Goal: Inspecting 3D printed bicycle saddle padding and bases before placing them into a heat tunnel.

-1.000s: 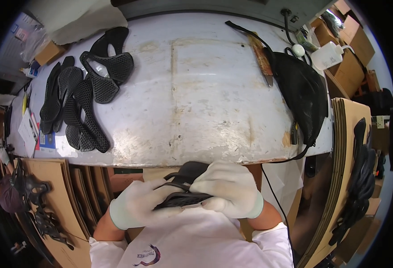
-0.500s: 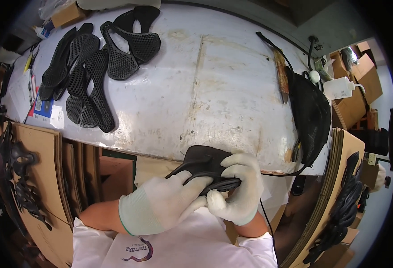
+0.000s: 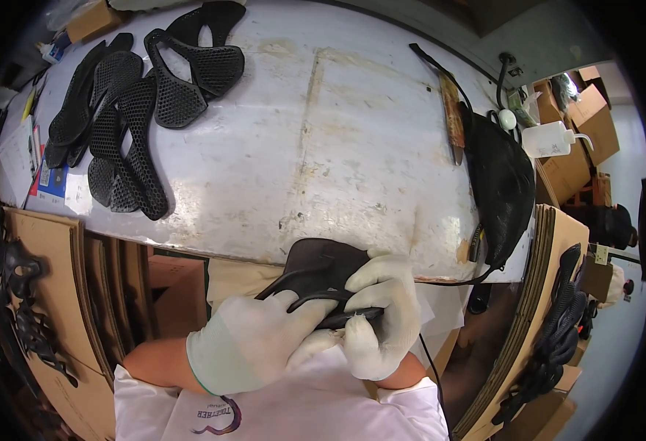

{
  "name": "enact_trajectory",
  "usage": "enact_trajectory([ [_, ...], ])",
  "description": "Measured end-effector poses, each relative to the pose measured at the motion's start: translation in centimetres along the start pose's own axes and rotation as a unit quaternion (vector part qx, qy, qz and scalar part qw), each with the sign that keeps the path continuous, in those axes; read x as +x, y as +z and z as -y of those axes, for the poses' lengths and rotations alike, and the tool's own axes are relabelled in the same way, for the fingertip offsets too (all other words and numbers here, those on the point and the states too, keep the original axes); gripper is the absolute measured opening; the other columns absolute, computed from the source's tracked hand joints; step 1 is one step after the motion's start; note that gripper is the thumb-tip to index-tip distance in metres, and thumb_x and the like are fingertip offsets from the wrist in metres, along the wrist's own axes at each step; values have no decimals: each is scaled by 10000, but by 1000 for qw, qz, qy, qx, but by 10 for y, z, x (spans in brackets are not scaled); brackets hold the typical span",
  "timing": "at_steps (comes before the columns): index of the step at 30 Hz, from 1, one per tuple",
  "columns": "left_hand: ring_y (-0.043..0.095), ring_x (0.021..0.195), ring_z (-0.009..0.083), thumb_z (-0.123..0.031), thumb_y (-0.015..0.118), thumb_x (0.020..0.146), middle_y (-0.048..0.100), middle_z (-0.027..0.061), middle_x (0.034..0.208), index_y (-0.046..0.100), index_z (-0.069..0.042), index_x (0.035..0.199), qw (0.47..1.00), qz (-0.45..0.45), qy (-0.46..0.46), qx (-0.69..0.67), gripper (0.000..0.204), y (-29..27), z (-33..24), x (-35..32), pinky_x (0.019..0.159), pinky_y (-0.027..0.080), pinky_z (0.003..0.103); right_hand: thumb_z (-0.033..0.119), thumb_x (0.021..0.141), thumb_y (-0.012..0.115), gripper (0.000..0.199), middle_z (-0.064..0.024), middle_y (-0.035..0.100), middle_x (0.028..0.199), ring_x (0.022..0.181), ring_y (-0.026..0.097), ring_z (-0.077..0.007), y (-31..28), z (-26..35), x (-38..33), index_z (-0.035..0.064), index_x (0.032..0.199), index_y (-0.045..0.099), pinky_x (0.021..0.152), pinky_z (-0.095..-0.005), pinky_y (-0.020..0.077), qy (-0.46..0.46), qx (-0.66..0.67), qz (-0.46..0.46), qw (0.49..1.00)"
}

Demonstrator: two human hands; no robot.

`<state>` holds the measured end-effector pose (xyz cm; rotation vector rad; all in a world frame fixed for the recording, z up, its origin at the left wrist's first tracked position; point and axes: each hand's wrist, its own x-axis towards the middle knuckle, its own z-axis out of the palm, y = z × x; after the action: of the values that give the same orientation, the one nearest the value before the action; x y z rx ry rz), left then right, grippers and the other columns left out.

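Close to my body, at the near edge of the table, I hold a black bicycle saddle pad (image 3: 321, 263) with a smooth face and a slot. My gloved left hand (image 3: 253, 339) is closed on its left side, fingers reaching into the slot. On the other side, my gloved right hand (image 3: 383, 316) grips the edge, with the thumb low and the fingers bent over the top. The gloves hide parts of the pad. Several black honeycomb saddle pads (image 3: 179, 103) lie overlapping at the far left of the table.
The white, stained table (image 3: 367, 147) stretches ahead. To its right lie a black cloth bag (image 3: 503, 191), a wooden-handled tool (image 3: 452, 117) and a white squeeze bottle (image 3: 548, 140). Cardboard panels (image 3: 44, 257) stand at the left; more black parts (image 3: 550, 345) hang at the right.
The view has shifted slightly, moving the scene leftward. Both hands still grip the pad; its lower edge between them shows less, and my right thumb points more upright.
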<state>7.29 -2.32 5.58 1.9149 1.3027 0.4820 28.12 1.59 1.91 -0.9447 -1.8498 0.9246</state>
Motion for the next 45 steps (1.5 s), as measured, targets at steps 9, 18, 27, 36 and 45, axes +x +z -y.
enact_trajectory([
  [9, 700, 658, 307, -399, 741, 940, 716, 149, 890, 731, -49, 1168, 999, 20, 19, -18, 417, -12, 11, 4, 554, 539, 389, 308, 702, 947, 422, -79, 739, 1052, 867, 664, -268, -15, -15, 13, 70, 975, 731, 810, -384, 514, -29, 20, 106, 994],
  [18, 690, 633, 257, -393, 710, 923, 698, 114, 990, 711, -143, 1249, 976, 81, -47, 194, 412, 10, -8, -3, 505, 514, 365, 214, 550, 1009, 400, -110, 771, 856, 735, 684, -241, -20, -18, 17, 23, 804, 766, 702, -356, 512, 11, 83, 80, 993],
  [27, 666, 593, 234, -243, 621, 958, 639, 117, 863, 675, -76, 1275, 988, 64, 12, 142, 362, 0, 3, 2, 449, 505, 379, 167, 634, 930, 293, -157, 783, 896, 702, 661, -254, -26, -32, 23, -12, 798, 768, 674, -348, 503, 3, 174, 139, 975],
  [36, 700, 684, 275, -350, 750, 924, 691, 122, 912, 719, -65, 1166, 998, 36, 44, 40, 375, -14, 13, 10, 555, 552, 378, 251, 642, 967, 438, -160, 780, 952, 803, 720, -287, -16, -4, 23, -15, 929, 772, 770, -357, 561, 18, 7, 98, 995],
  [45, 695, 734, 276, -296, 702, 949, 645, 127, 930, 687, -33, 1165, 989, 55, 12, 135, 341, -16, 4, 5, 546, 555, 367, 310, 631, 966, 465, -92, 751, 877, 737, 702, -292, -11, -2, 22, 50, 966, 773, 680, -360, 548, 24, -21, 91, 995],
])
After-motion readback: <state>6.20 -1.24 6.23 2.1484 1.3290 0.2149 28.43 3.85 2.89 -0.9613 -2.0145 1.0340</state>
